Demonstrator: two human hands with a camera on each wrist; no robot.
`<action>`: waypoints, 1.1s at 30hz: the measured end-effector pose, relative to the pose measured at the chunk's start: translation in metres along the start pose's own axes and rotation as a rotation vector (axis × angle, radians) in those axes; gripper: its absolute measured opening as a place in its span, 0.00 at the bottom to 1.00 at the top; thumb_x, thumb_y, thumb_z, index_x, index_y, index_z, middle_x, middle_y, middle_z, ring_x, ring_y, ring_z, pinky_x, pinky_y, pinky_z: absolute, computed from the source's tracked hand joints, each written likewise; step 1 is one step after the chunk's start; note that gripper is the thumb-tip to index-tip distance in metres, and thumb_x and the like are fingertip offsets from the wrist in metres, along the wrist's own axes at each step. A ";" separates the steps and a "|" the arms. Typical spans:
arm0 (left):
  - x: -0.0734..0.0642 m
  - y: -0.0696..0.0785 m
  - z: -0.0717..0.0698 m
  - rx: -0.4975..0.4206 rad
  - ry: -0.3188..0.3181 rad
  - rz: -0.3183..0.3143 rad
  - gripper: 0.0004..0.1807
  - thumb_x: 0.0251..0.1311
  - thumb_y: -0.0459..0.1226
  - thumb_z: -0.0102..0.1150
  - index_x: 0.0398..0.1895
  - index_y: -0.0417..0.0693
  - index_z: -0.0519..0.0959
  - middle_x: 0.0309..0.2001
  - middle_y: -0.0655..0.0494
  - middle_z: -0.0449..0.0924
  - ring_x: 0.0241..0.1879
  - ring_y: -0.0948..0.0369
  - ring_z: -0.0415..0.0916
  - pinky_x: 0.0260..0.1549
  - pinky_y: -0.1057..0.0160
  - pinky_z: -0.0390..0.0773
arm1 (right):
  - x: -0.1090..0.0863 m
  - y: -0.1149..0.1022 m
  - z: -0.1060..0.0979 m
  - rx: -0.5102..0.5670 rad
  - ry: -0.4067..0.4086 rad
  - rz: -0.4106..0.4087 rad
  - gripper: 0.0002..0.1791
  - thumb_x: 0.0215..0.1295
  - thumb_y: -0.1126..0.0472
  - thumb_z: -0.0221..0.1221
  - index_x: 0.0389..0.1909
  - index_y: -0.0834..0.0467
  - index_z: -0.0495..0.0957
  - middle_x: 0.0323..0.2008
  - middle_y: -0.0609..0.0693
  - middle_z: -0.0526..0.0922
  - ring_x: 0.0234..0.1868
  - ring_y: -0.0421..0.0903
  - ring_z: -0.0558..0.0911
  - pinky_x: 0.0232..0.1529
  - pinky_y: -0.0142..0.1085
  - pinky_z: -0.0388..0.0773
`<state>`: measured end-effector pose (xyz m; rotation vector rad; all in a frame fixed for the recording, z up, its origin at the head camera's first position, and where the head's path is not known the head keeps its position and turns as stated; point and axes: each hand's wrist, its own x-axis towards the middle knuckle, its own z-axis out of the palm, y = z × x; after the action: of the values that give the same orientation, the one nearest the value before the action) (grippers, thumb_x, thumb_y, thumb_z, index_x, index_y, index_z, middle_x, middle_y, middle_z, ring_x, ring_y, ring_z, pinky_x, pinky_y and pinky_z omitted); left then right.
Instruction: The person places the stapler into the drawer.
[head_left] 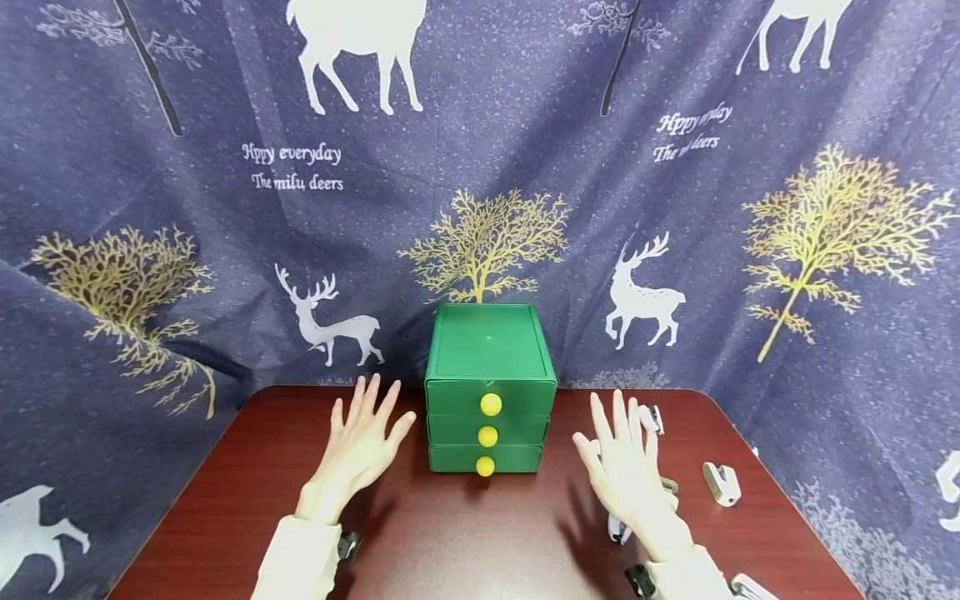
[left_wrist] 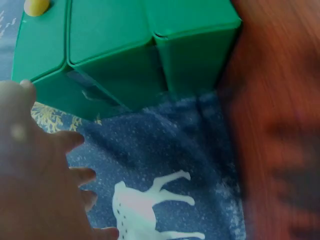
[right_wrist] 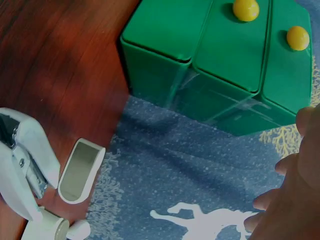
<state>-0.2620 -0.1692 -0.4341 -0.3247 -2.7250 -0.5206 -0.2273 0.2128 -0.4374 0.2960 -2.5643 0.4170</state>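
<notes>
A green cabinet (head_left: 491,342) with three stacked drawers stands at the back middle of the table, each drawer front carrying a round yellow knob (head_left: 491,404). All three drawers look closed. To its left, my left hand (head_left: 356,446) hovers above the table with fingers spread, holding nothing. My right hand (head_left: 626,467) is spread in the same way on the other side, apart from the cabinet and partly covering small items below it. Among these items, the right wrist view shows a white tool with a metal hinge (right_wrist: 30,167) and a white oval-ended piece with a grey face (right_wrist: 80,172).
The dark red wooden table (head_left: 480,533) ends at a blue deer-print cloth (head_left: 480,150) hanging behind it. On the right side lie a small white item (head_left: 722,484), a white-and-dark one (head_left: 651,419) farther back, and another (head_left: 750,587) at the frame's bottom edge.
</notes>
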 end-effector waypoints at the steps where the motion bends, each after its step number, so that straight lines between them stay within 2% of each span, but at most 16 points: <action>1: 0.002 0.000 0.000 -0.014 -0.002 -0.002 0.38 0.71 0.64 0.33 0.76 0.53 0.56 0.76 0.43 0.44 0.75 0.46 0.33 0.66 0.34 0.38 | 0.000 -0.001 -0.001 0.006 0.008 -0.007 0.36 0.74 0.44 0.47 0.74 0.59 0.55 0.74 0.67 0.47 0.73 0.67 0.44 0.68 0.60 0.34; 9: 0.012 0.006 -0.004 -0.113 -0.011 -0.016 0.36 0.73 0.61 0.30 0.76 0.53 0.56 0.76 0.43 0.44 0.75 0.47 0.32 0.66 0.34 0.39 | 0.001 -0.014 -0.007 0.102 0.001 -0.021 0.35 0.74 0.47 0.50 0.75 0.59 0.54 0.75 0.65 0.44 0.74 0.65 0.43 0.65 0.66 0.42; 15: 0.021 0.011 -0.007 -0.142 -0.018 -0.013 0.36 0.73 0.61 0.28 0.76 0.54 0.56 0.76 0.44 0.44 0.76 0.48 0.32 0.66 0.35 0.41 | 0.001 -0.021 -0.008 0.167 0.023 -0.060 0.35 0.73 0.50 0.53 0.74 0.60 0.55 0.75 0.65 0.45 0.74 0.65 0.43 0.63 0.68 0.46; 24: 0.029 0.021 -0.015 -0.180 -0.019 -0.010 0.34 0.75 0.59 0.28 0.76 0.53 0.57 0.76 0.43 0.46 0.75 0.48 0.34 0.66 0.36 0.44 | 0.003 -0.032 -0.011 0.252 0.008 -0.086 0.34 0.73 0.53 0.53 0.74 0.60 0.55 0.75 0.66 0.44 0.74 0.64 0.42 0.62 0.68 0.46; 33: 0.034 0.021 -0.012 -0.194 -0.020 -0.014 0.34 0.75 0.58 0.26 0.76 0.52 0.58 0.76 0.42 0.48 0.75 0.47 0.35 0.65 0.36 0.47 | 0.000 -0.038 -0.009 0.288 -0.021 -0.068 0.34 0.74 0.51 0.52 0.76 0.56 0.54 0.76 0.60 0.42 0.75 0.62 0.41 0.62 0.68 0.46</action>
<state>-0.2835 -0.1493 -0.4037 -0.3622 -2.7027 -0.7922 -0.2121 0.1812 -0.4210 0.4908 -2.5035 0.7623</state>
